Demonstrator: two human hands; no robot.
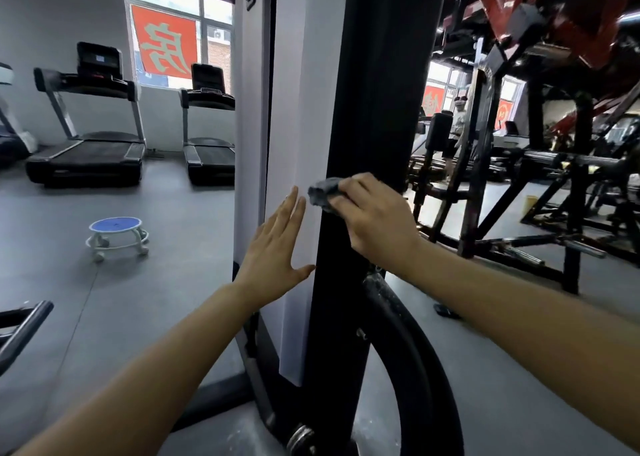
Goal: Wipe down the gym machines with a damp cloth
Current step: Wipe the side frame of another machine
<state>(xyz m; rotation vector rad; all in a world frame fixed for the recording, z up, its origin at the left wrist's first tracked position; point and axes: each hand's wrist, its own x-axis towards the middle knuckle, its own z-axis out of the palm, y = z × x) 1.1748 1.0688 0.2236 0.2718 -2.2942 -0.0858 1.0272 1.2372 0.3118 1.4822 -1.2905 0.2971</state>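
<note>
Pressing a bunched grey cloth (323,191) against the front edge of a gym machine's black upright post (374,92), the right hand (375,215) curls its fingers round the cloth, about halfway up the view from the person's head. The left hand (277,247) is flat, with the fingers straight and close together and the thumb spread out. It is laid against the white panel (301,109) just left of the post, its fingertips just beside the cloth. Both bare forearms reach in from the bottom corners. A curved black tube (420,351) sweeps down from the post toward the grey floor (86,317).

Left of the machine, two black treadmills (86,150) stand side by side below a window with a red banner (166,47). A small blue-topped stool on castors (116,234) stands on the floor, nearer the camera. To the right are black and red weight frames (554,15), with another person (459,123) standing far behind them.
</note>
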